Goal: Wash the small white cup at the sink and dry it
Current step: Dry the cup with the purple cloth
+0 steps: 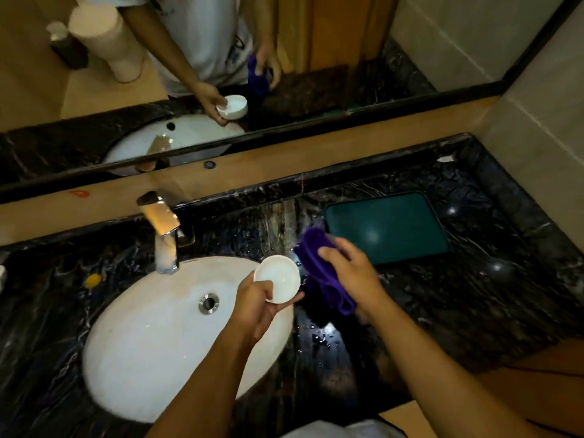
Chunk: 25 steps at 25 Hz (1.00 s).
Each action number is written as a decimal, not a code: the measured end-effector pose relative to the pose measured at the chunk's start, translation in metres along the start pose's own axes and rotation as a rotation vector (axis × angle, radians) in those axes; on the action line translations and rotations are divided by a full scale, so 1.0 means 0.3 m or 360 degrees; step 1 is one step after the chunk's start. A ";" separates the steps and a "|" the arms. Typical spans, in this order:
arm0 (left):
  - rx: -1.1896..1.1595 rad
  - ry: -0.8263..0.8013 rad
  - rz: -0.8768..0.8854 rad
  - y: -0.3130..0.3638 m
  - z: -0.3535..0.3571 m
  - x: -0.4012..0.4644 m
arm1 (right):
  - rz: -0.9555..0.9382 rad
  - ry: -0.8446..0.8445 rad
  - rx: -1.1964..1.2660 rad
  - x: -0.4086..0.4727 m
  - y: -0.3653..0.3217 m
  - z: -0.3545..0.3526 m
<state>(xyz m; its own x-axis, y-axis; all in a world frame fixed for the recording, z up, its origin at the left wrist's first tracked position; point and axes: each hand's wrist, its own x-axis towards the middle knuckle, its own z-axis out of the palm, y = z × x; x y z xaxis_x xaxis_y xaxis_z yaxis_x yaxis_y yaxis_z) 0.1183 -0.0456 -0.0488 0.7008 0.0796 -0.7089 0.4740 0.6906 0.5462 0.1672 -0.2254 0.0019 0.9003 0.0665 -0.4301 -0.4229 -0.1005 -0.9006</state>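
Observation:
My left hand (257,306) grips the small white cup (278,277) by its near rim, holding it over the right edge of the white oval sink (151,352), its opening facing up towards me. Just to the right of the cup, my right hand (350,273) holds a bunched purple cloth (319,263) above the dark marble counter. Cloth and cup sit close together; whether they touch is unclear. The chrome tap (164,238) stands at the sink's back edge, and no water stream is visible.
A dark green tray (388,229) lies on the black marble counter (474,295) at the right. Water drops dot the counter by the sink. A small yellow object (93,280) lies left of the tap. The mirror (221,58) behind reflects both hands, the cup and the cloth.

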 end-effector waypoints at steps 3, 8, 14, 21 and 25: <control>0.0032 -0.0028 0.0089 0.058 -0.133 -0.096 | -0.0137 -0.0240 -0.0430 -0.128 0.054 0.192; 0.0016 -0.0108 0.0151 0.095 -0.384 -0.265 | -0.0198 -0.0180 -0.1160 -0.328 0.114 0.487; 0.0447 0.0136 0.0390 0.114 -0.512 -0.371 | 0.0111 -0.0054 -0.0579 -0.436 0.160 0.737; 0.0613 0.0194 0.0496 0.185 -0.540 -0.437 | 0.0315 -0.0464 0.0105 -0.480 0.109 0.748; 0.0582 0.0102 0.0392 0.227 -0.526 -0.441 | 0.0035 -0.0793 -0.0405 -0.455 0.055 0.686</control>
<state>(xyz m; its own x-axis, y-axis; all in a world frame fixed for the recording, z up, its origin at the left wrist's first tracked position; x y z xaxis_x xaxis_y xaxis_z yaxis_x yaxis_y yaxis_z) -0.0263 0.1043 0.0119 0.7876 0.2624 -0.5576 0.4622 0.3469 0.8161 0.0160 -0.0318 0.0330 0.7078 0.5166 -0.4818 -0.3472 -0.3396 -0.8742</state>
